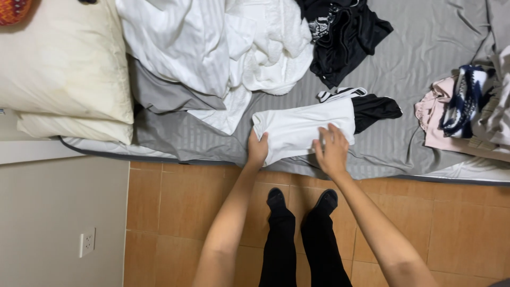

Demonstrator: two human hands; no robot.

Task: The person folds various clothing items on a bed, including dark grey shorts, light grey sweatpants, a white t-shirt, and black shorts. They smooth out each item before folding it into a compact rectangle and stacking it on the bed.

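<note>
A folded white garment (303, 127) lies on the grey bed sheet (425, 37) near the bed's front edge. My left hand (258, 149) grips the garment's left end, with its fingers curled on the cloth. My right hand (331, 150) rests flat on the lower right part of the same garment, fingers spread. A black garment with white stripes (366, 106) lies partly under the white one, on its right.
A heap of white bedding (212, 42) and a black printed shirt (345, 32) lie further back. Pink and patterned clothes (462, 106) sit at the right. Cream pillows (64, 69) lie at the left. Below are an orange tiled floor (175, 207) and my black-clad legs (303, 239).
</note>
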